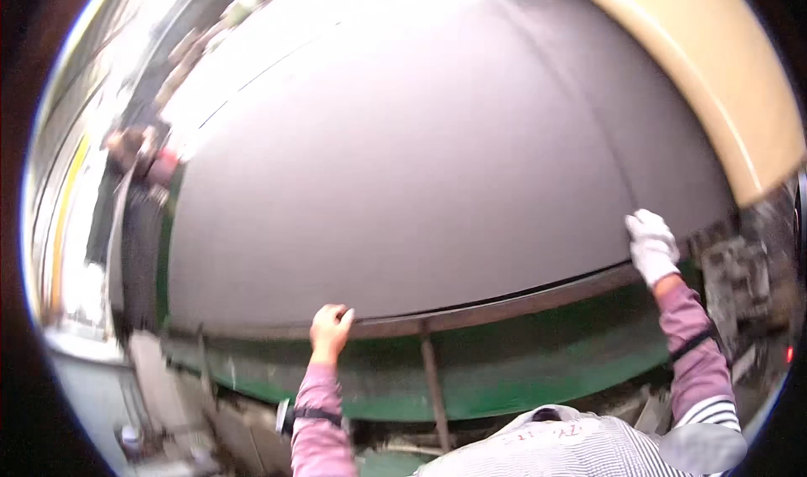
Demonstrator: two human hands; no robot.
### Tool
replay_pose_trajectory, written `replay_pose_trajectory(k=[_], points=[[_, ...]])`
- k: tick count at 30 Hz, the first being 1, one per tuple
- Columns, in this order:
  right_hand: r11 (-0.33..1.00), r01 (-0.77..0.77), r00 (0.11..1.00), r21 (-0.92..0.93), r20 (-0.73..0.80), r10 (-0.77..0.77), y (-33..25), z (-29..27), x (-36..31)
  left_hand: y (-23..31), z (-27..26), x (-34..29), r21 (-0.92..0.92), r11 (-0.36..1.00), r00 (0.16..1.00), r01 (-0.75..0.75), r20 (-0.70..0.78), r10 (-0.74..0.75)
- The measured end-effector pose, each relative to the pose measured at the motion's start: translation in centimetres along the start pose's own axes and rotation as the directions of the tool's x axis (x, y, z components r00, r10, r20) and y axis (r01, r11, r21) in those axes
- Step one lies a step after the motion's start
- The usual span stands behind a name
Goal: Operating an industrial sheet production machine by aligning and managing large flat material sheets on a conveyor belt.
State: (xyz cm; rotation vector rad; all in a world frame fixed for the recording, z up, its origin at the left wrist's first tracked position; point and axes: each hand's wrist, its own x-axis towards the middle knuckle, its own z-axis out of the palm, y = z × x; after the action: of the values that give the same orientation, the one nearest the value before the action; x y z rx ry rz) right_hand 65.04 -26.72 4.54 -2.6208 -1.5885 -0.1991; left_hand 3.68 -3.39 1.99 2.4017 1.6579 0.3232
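Observation:
A very large, smooth grey sheet [403, 166] spreads out in front of me. At its near edge, left of the middle, is my bare left hand [329, 332], its fingers curled closed on that edge. A small dark spot shows between thumb and fingers. My right hand [652, 248] wears a white glove and rests at the sheet's near right part. Its fingers are bent together, and what they hold, if anything, is hidden. A dark line [601, 124] runs down the sheet from the far side to the gloved hand.
Below the sheet is a green machine frame [521, 359] with an upright brown bar [435, 384]. A large tan curved panel [706, 73] stands at the right, above dark machinery [740, 284]. At the far left a blurred person [139, 153] is beside the sheet.

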Motion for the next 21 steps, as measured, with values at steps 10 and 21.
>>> replay_pose_trajectory(k=[10,21], points=[[0.843,-0.538,0.76,0.017,0.442,0.477,11.2,-6.0,1.4,0.8,1.1,2.4,0.167,0.862,0.707,-0.479,0.656,0.266],[0.785,-0.587,0.809,0.198,0.114,0.576,18.5,-2.7,1.2,23.7,3.3,3.4,0.003,0.695,0.535,-0.719,0.641,0.551]])
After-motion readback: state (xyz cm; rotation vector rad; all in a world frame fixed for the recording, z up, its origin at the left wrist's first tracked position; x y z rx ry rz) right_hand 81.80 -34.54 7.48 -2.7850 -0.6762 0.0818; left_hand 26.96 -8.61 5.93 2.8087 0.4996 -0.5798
